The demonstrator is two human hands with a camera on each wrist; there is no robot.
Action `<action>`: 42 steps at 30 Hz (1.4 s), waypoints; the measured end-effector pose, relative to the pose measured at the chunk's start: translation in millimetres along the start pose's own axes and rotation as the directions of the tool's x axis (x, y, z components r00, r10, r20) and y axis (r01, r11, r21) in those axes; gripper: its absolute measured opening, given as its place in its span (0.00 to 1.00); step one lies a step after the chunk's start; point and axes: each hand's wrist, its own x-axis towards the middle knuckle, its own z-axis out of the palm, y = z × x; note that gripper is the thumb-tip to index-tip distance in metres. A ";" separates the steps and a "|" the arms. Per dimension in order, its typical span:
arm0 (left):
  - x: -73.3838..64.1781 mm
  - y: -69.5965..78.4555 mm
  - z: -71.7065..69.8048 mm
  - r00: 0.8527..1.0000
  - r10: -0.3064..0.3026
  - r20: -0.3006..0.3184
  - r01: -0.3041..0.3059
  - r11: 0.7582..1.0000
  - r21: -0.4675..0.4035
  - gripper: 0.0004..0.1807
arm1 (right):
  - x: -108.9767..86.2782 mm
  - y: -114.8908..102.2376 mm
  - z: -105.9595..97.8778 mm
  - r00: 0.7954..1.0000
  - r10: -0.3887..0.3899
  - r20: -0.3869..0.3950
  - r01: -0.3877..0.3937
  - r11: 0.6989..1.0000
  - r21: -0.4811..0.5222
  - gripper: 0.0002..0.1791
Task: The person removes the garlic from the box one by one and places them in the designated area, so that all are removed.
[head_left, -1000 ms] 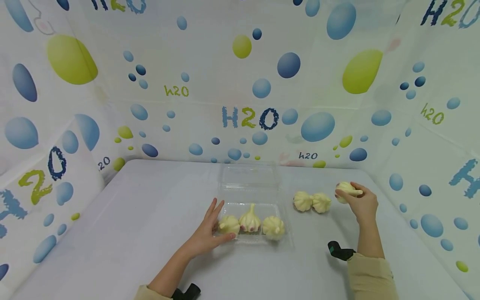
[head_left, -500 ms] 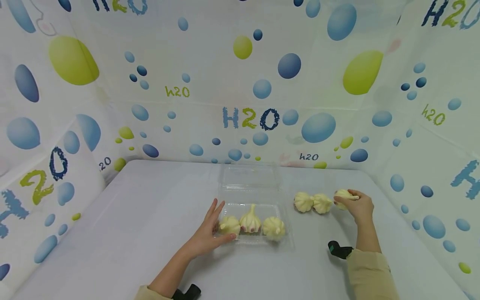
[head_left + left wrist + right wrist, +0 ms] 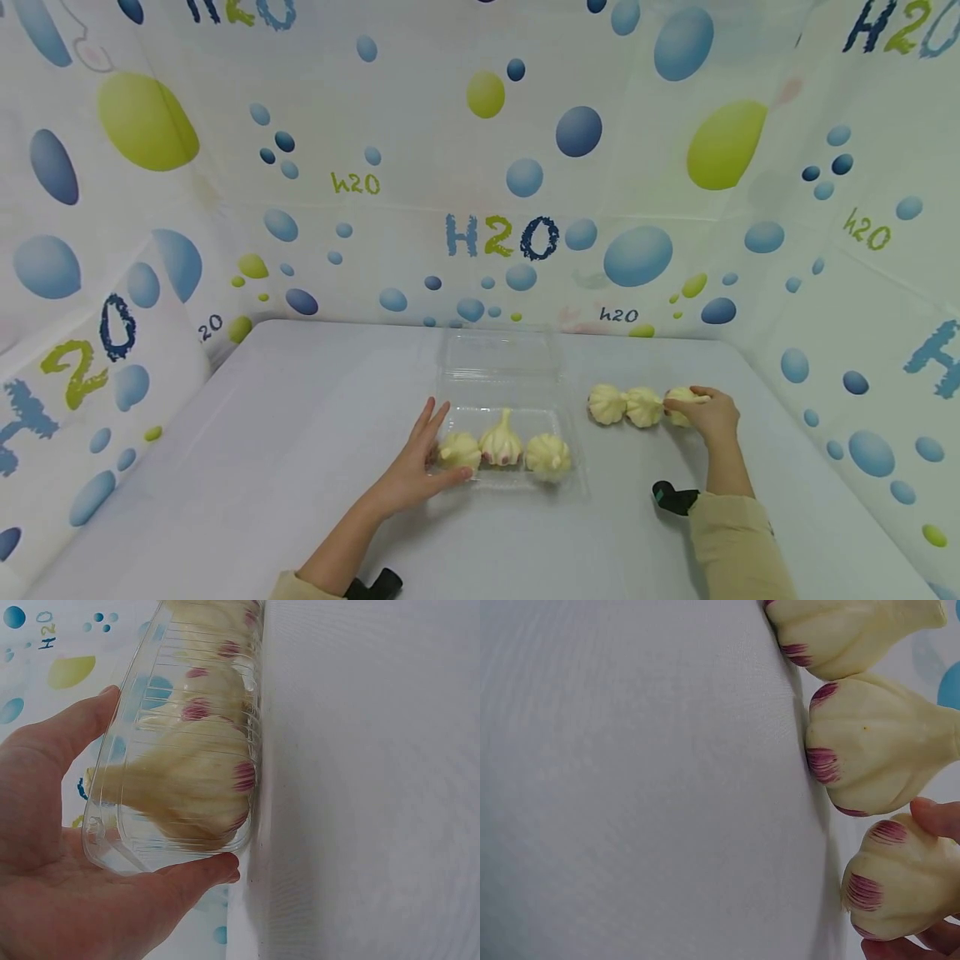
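A garlic bulb is pinched between the thumb and fingers of my right hand, at the right end of a row. Beside it on the table sit a middle garlic bulb and a left one. In the right wrist view the held bulb, with purple streaks, is close to the middle bulb. My left hand rests against the left front corner of a clear plastic clamshell box, thumb and fingers spread. Inside are three garlic bulbs, the middle one with its stem upward.
The box's transparent lid lies folded back behind it. White cloth covers the table, and printed curtains stand behind and at both sides. A black wrist device juts from the right sleeve.
My right hand has moved left and slightly lower with its garlic bulb, bringing it up beside the other two. The left hand and the box have stayed in place.
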 end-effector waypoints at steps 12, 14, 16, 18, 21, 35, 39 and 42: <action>-0.2 0.1 0.3 1.000 -0.009 0.003 0.009 1.000 0.004 0.52 | 1.4 1.4 -0.1 0.999 -0.014 0.040 0.015 0.999 -0.032 0.41; 0.2 -0.3 0.4 1.000 -0.007 0.000 0.007 1.000 0.007 0.51 | 0.9 1.9 -0.2 0.998 -0.027 0.052 0.028 0.999 -0.035 0.42; 0.5 -0.4 0.5 1.000 -0.005 -0.003 0.005 1.000 0.009 0.52 | 0.8 2.4 -0.5 0.997 -0.036 0.062 0.039 0.998 -0.040 0.42; 0.7 -0.4 0.6 1.000 -0.005 -0.004 0.005 1.000 0.008 0.52 | 0.9 3.2 -0.3 0.997 -0.039 0.063 0.042 0.998 -0.039 0.43; 0.5 -0.5 0.7 1.000 -0.007 -0.004 0.007 1.000 0.004 0.52 | 0.7 3.0 -0.6 0.998 -0.031 0.053 0.033 0.999 -0.039 0.44; 0.4 -0.3 0.6 1.000 -0.006 -0.003 0.006 1.000 0.006 0.51 | -0.8 0.5 -4.7 0.999 -0.038 -0.033 0.039 0.999 0.019 0.43; 0.1 -0.1 0.1 1.000 -0.005 0.000 0.005 1.000 0.007 0.52 | -0.4 -1.0 -6.7 0.998 -0.040 -0.053 0.042 0.999 0.034 0.43; 0.0 -0.1 0.0 1.000 -0.005 0.004 0.005 1.000 0.005 0.52 | -0.5 -2.7 -9.0 0.997 -0.039 -0.060 0.042 0.998 0.043 0.44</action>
